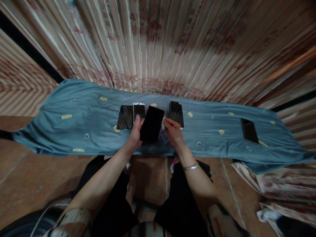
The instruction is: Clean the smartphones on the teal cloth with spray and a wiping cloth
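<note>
My left hand (135, 133) is closed round the left edge of a black tablet (152, 124), its dark face tilted up towards me above the cloth. At the tablet's right edge, my right hand (173, 129) pinches a small whitish piece (163, 122), too small to make out. Below it lies what looks like a clear packet (164, 137). Behind my left hand are a white-framed phone (139, 109) and a larger dark glossy device (124, 117). Dark phones (176, 112) lie stacked just beyond my right hand.
A teal cloth with yellow pineapple prints (93, 123) covers the long narrow table. Far to the right lies another dark phone (249, 131). A pleated patterned curtain (153, 49) hangs behind the table. Below is a brown tiled floor (148, 171).
</note>
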Tool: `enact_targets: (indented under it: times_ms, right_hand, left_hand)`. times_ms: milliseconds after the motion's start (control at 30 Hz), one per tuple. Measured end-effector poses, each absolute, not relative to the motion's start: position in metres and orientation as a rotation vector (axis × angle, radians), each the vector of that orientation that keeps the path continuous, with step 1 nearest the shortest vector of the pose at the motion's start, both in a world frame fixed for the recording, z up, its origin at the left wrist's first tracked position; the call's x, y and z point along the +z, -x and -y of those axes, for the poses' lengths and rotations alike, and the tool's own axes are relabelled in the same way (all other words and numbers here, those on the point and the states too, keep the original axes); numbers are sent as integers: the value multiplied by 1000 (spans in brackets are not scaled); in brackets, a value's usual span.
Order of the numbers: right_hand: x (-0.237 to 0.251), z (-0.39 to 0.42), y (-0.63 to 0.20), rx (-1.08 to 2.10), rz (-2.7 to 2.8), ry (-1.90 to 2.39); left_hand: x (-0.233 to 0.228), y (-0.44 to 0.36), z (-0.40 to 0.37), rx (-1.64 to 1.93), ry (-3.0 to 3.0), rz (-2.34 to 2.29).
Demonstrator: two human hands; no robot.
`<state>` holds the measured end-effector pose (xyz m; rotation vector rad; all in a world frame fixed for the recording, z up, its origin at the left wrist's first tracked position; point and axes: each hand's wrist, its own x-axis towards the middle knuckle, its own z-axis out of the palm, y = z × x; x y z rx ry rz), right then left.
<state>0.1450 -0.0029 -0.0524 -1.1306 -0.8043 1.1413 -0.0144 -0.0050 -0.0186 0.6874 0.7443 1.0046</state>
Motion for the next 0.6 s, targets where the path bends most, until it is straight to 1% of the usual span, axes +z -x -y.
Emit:
enact_targets:
  times_ms: [333,600]
  right_hand:
    - [-50,20,-121,1310,886,1119]
    - [-46,28,-113,1466,739,1074]
  left_hand:
    - [-6,22,-5,1148,-717,-873]
    - [-3,24,-12,1200,-717,-904]
